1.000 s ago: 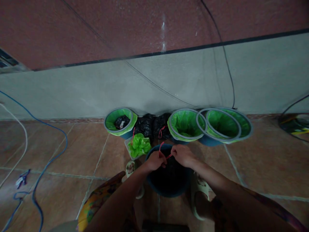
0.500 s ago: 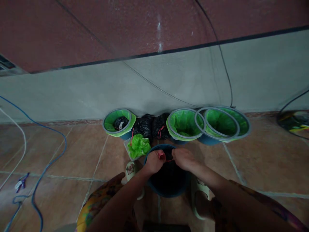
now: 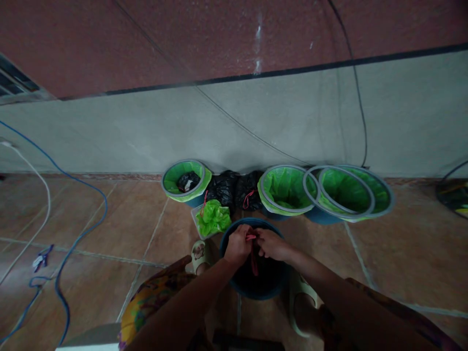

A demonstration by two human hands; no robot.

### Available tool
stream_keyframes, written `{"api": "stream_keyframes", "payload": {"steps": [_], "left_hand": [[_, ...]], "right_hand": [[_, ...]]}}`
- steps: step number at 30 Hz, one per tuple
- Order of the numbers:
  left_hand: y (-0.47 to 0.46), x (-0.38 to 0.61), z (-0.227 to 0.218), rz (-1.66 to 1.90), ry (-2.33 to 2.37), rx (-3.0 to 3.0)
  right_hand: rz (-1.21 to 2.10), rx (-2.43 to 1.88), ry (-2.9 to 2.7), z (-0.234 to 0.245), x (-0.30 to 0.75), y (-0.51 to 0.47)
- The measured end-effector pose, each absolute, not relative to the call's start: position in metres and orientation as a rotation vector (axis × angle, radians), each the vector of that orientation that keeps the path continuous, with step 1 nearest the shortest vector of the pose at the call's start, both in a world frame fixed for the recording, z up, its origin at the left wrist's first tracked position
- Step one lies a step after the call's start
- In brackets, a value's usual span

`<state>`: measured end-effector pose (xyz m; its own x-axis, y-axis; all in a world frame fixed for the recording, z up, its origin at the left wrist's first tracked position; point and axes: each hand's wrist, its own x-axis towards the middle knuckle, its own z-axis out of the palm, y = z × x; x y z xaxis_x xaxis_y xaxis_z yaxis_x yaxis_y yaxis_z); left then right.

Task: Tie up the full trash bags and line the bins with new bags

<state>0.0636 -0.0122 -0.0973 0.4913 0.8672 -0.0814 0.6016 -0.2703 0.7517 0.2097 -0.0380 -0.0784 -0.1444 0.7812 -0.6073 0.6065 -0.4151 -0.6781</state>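
Note:
Over a dark blue bin (image 3: 263,295) between my feet, my two hands are close together. My left hand (image 3: 238,245) is closed around a red drawstring (image 3: 254,262), whose loop hangs down into the bin. With bent fingers my right hand (image 3: 272,243) pinches the same drawstring near its upper end, almost touching the left. What lies inside the bin is dark and hard to make out.
Along the wall stand a bin with a green liner (image 3: 185,181), tied black bags (image 3: 223,190), another green-lined bin (image 3: 285,187) and more lined bins (image 3: 345,192) with a loose grey ring. A green bag (image 3: 214,218) sits nearby. A blue hose (image 3: 103,214) and keys (image 3: 43,258) lie left.
My hands have come closer together, the right one moving left. The red drawstring, stretched between them before, now hangs down as a loop. The whole view has shifted slightly.

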Motion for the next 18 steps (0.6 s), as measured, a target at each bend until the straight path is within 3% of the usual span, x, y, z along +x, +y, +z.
{"api": "stream_keyframes", "payload": {"steps": [6, 13, 18], "left_hand": [[-0.015, 0.064, -0.096, 0.335, 1.266, 1.968], [-0.013, 0.063, -0.084, 0.102, 1.316, 2.029], [-0.007, 0.055, -0.080, -0.171, 1.346, 2.204]], "right_hand": [[1.532, -1.904, -1.573, -0.092, 0.218, -0.036], [1.329, -2.075, -1.829, -0.067, 0.218, -0.034], [0.986, -2.218, -2.148, -0.062, 0.221, -0.037]]}}
